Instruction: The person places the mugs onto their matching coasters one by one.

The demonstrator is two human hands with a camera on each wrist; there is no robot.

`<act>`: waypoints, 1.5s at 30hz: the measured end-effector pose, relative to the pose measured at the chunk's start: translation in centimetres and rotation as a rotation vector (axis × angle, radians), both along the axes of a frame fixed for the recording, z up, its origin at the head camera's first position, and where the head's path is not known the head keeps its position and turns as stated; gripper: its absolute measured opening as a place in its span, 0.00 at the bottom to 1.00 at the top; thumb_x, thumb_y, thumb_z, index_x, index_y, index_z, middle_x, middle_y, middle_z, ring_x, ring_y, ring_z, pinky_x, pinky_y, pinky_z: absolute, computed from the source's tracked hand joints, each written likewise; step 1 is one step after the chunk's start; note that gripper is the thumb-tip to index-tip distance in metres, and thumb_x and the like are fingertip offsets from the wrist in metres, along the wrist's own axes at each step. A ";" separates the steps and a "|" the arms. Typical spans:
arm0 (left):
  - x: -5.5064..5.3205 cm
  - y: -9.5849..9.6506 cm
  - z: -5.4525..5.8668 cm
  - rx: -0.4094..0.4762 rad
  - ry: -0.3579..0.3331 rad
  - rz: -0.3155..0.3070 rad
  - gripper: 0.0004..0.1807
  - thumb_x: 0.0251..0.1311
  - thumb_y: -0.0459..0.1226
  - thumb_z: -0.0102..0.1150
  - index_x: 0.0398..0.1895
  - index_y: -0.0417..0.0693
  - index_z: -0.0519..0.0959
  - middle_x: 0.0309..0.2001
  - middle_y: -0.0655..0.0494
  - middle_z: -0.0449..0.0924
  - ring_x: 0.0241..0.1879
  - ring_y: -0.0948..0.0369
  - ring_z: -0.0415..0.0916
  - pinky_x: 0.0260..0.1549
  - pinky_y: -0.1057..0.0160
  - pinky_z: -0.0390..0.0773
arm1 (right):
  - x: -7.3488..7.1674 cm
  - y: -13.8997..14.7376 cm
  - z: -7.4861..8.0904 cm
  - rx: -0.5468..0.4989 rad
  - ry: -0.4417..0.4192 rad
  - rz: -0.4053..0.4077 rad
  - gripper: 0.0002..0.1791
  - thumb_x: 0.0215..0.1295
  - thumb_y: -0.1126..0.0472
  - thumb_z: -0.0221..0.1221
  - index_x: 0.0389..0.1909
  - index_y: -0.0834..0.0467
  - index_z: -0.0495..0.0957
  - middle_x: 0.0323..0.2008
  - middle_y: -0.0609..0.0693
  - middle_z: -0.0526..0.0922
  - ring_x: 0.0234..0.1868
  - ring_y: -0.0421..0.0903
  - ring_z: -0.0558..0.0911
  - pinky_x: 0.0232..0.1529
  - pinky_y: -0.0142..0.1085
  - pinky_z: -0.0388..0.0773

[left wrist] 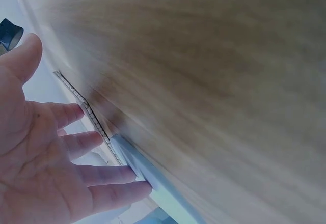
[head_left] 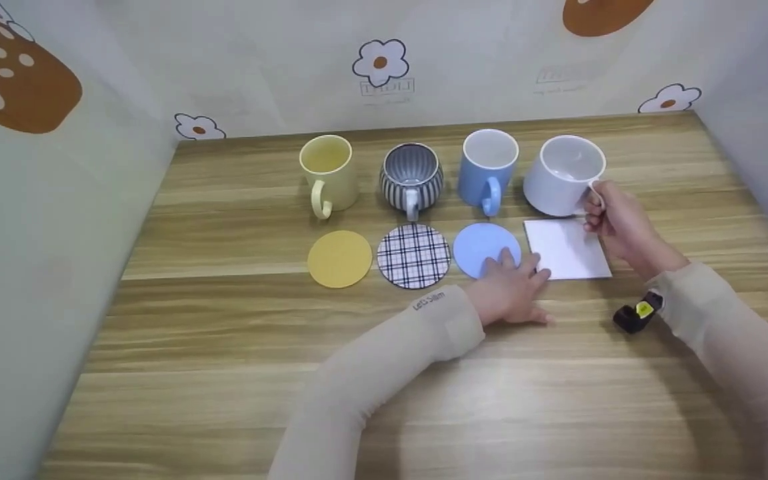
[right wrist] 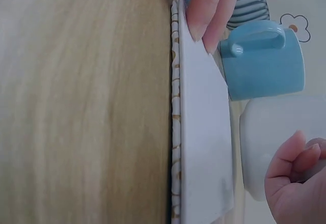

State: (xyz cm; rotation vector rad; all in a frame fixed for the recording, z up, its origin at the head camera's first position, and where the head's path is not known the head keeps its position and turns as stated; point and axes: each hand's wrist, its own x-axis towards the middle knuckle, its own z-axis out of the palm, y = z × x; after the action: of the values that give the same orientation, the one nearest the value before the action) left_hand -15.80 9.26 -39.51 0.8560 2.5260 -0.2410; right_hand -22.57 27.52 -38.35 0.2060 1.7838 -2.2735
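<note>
My right hand (head_left: 624,227) grips the handle of a white mug (head_left: 552,187), which is at the right end of a row of mugs. Just in front of it lies a square white coaster (head_left: 574,250). With fingers spread, my left hand (head_left: 512,292) rests on the left edge of that coaster and on a round blue coaster (head_left: 477,247). In the right wrist view, two fingertips (right wrist: 198,25) touch the white coaster (right wrist: 204,132). Whether the white mug's base touches the table cannot be told.
A yellow mug (head_left: 336,187), a striped grey mug (head_left: 394,192) and a blue mug (head_left: 474,183) stand left of the white one. In front lie a yellow coaster (head_left: 339,260) and a plaid coaster (head_left: 414,257). A patterned wall (head_left: 277,67) closes the table's back.
</note>
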 end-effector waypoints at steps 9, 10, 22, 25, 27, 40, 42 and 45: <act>0.0 -0.1 0.0 0.014 -0.003 0.001 0.44 0.53 0.70 0.36 0.72 0.66 0.44 0.73 0.62 0.36 0.70 0.46 0.39 0.63 0.49 0.54 | 1.0 0.4 0.8 0.043 0.004 0.024 0.21 0.68 0.61 0.37 0.13 0.55 0.62 0.14 0.43 0.63 0.19 0.39 0.63 0.22 0.28 0.67; 0.0 -0.1 0.0 0.011 -0.001 0.000 0.44 0.53 0.70 0.36 0.72 0.66 0.44 0.73 0.62 0.36 0.70 0.46 0.39 0.63 0.49 0.54 | 1.1 0.5 0.9 0.046 0.007 0.025 0.21 0.68 0.61 0.38 0.13 0.55 0.62 0.14 0.43 0.63 0.18 0.39 0.63 0.22 0.28 0.67; -0.1 -0.2 -0.1 0.033 0.007 -0.020 0.42 0.56 0.68 0.36 0.71 0.64 0.46 0.72 0.61 0.38 0.69 0.45 0.42 0.62 0.48 0.56 | 2.7 0.9 0.9 0.098 0.044 0.036 0.21 0.67 0.59 0.42 0.12 0.55 0.63 0.14 0.43 0.64 0.18 0.39 0.64 0.21 0.28 0.67; -0.1 -0.3 -0.1 0.043 0.005 -0.018 0.42 0.56 0.68 0.37 0.71 0.64 0.46 0.73 0.61 0.38 0.69 0.45 0.42 0.62 0.48 0.56 | 3.2 0.8 1.1 0.094 0.048 0.038 0.21 0.67 0.60 0.40 0.12 0.56 0.63 0.14 0.43 0.64 0.18 0.39 0.64 0.21 0.28 0.67; -0.1 -0.3 -0.1 0.042 0.004 -0.019 0.42 0.55 0.68 0.37 0.71 0.65 0.46 0.73 0.61 0.38 0.69 0.45 0.41 0.62 0.48 0.56 | 3.7 0.8 1.3 0.105 0.049 0.046 0.20 0.67 0.61 0.38 0.13 0.55 0.62 0.14 0.43 0.63 0.18 0.39 0.63 0.21 0.28 0.67; 0.0 -0.3 0.0 0.037 0.000 -0.010 0.42 0.55 0.68 0.36 0.71 0.66 0.45 0.73 0.62 0.38 0.70 0.46 0.41 0.63 0.48 0.55 | 5.6 1.2 1.1 0.096 0.037 0.062 0.22 0.69 0.60 0.37 0.13 0.55 0.62 0.14 0.44 0.63 0.18 0.39 0.63 0.22 0.28 0.66; 0.0 -0.3 0.1 0.040 0.002 -0.010 0.42 0.55 0.68 0.36 0.71 0.66 0.45 0.73 0.62 0.38 0.69 0.46 0.41 0.62 0.48 0.55 | 5.9 1.2 1.0 0.096 0.030 0.062 0.22 0.69 0.61 0.37 0.13 0.55 0.62 0.14 0.44 0.63 0.18 0.39 0.63 0.21 0.28 0.67; 0.1 -0.3 0.1 0.042 0.007 -0.010 0.41 0.55 0.68 0.36 0.71 0.66 0.46 0.72 0.62 0.39 0.69 0.45 0.42 0.62 0.48 0.56 | 6.2 1.2 0.9 0.102 0.018 0.060 0.22 0.68 0.63 0.36 0.12 0.55 0.62 0.13 0.43 0.64 0.17 0.39 0.64 0.21 0.28 0.67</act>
State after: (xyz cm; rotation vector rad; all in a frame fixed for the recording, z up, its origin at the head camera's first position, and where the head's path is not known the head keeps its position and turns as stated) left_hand -15.73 8.95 -39.40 0.8860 2.5418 -0.1948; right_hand -16.39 28.77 -37.46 0.1486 1.8905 -2.1519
